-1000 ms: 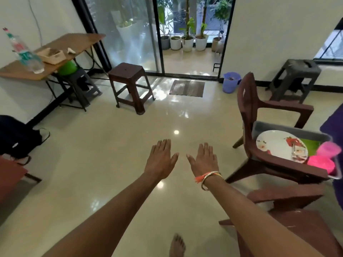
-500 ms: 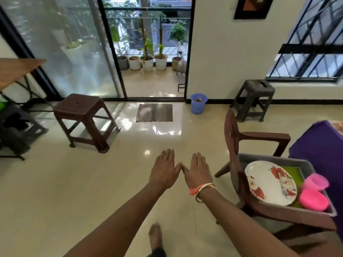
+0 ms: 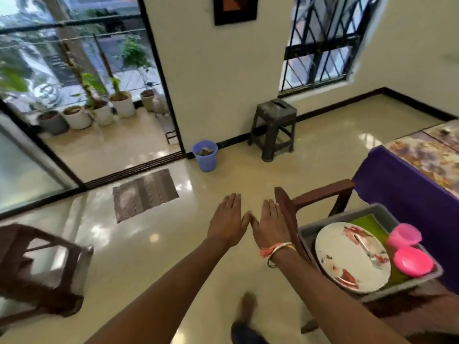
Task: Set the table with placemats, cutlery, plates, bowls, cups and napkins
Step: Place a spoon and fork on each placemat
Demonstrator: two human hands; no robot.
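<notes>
Chair back (image 3: 285, 214) stands between tray (image 3: 402, 285) and right hand (image 3: 269, 227); left hand (image 3: 227, 219) alongside, both flat, empty.

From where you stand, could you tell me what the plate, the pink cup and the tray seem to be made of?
Plate: probably glazed ceramic or melamine, glossy white with red print. Pink cup: likely plastic, translucent and bright. Tray: apparently matte grey plastic, thick rounded rim.

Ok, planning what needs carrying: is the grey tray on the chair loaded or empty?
Loaded. The grey tray holds a white patterned plate with cutlery on it, a green mat, a pink cup and a pink bowl.
</notes>
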